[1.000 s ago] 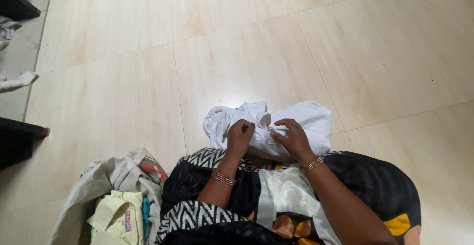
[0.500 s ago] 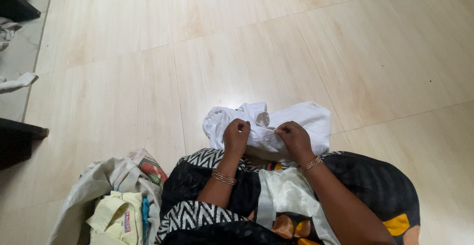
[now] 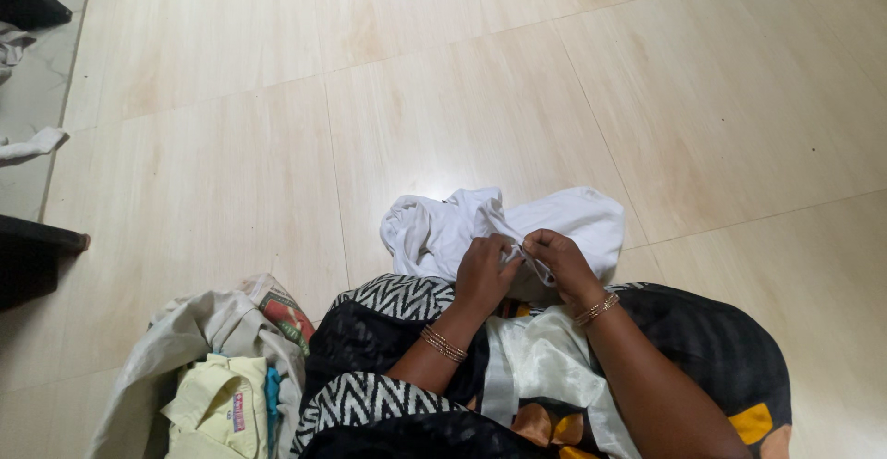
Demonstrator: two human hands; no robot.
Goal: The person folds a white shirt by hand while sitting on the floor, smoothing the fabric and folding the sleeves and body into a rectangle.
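Open floor ahead; clothes bag left.

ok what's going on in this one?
A person sits on a tiled floor with a crumpled white garment lying just past their knees. Both hands meet at its near edge: the left hand and the right hand each pinch a bit of the white cloth between the fingertips, close together. To the person's left, an open cloth bag holds a pale yellow garment. A shiny cream cloth lies across the lap.
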